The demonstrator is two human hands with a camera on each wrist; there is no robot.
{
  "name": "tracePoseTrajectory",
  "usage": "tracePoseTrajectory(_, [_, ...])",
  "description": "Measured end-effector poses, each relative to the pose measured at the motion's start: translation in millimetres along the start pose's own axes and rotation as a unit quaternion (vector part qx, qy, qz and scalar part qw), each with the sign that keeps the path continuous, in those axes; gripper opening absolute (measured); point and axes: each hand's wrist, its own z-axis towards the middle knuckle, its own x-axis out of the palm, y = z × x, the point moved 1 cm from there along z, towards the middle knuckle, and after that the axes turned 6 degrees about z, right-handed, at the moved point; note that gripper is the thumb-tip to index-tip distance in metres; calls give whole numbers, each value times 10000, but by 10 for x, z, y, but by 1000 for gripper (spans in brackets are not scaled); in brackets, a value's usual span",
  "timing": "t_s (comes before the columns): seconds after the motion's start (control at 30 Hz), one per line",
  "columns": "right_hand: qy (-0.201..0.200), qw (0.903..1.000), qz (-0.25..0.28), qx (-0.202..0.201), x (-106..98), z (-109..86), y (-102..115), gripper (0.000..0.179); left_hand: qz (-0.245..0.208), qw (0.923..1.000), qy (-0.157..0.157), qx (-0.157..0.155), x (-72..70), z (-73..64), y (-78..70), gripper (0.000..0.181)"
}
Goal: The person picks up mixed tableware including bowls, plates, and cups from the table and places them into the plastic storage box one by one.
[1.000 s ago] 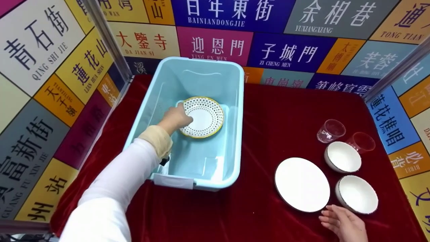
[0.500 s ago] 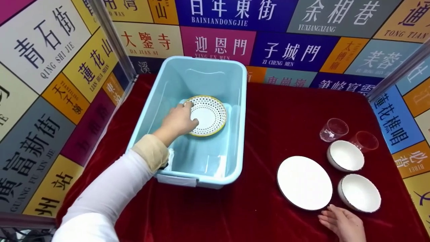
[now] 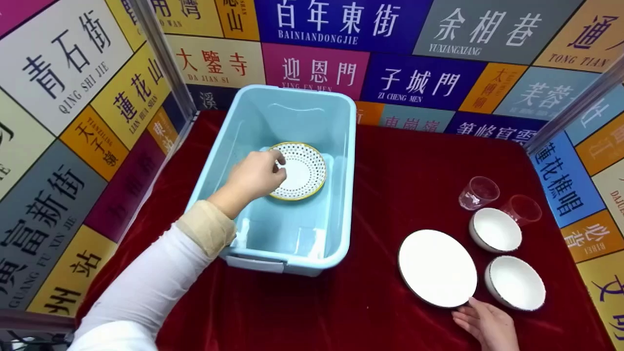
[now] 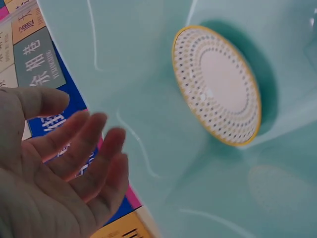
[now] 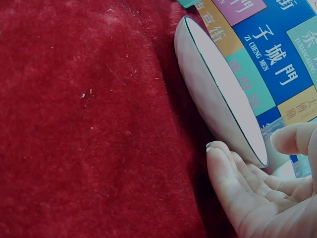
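A yellow-rimmed plate with black dots (image 3: 304, 175) lies in a light blue plastic bin (image 3: 345, 209). My left hand (image 3: 256, 175) hovers over the plate's left side, and the left wrist view shows its fingers loosely bent with nothing in them, apart from the dotted plate (image 4: 225, 82). On the red cloth, a plain white plate (image 3: 437, 268) with a dark rim has my right hand (image 3: 487, 324) at its near right edge. In the right wrist view, the right fingers reach the underside of the white plate (image 5: 213, 99), while the thumb stays apart from its rim.
Two white bowls, the nearer bowl (image 3: 516, 282) and the farther bowl (image 3: 496, 230), stand right of the white plate. Behind them are two clear cups (image 3: 479, 193). Printed panels (image 3: 312, 66) wall in the back and sides of the red cloth (image 3: 390, 195).
My left hand has let go of the dotted plate and risen off its rim; the plate stays in the bin. My right hand has moved slightly left, up to the white plate's edge.
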Motion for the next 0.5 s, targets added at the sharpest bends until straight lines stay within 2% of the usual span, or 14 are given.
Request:
tracePoseTrajectory(0.3, [41,9996,262,-59,26,40,-33,28,90,9990,-202,383,-167,-89,-132,29])
tracePoseTrajectory(0.4, [41,9996,291,-40,40,59,-39,25,77,9987,-175,463,-216,-119,-158,29])
tracePoseTrajectory(0.5, [37,9995,302,10,59,74,-49,22,-174,9982,-35,570,-272,-140,-168,28])
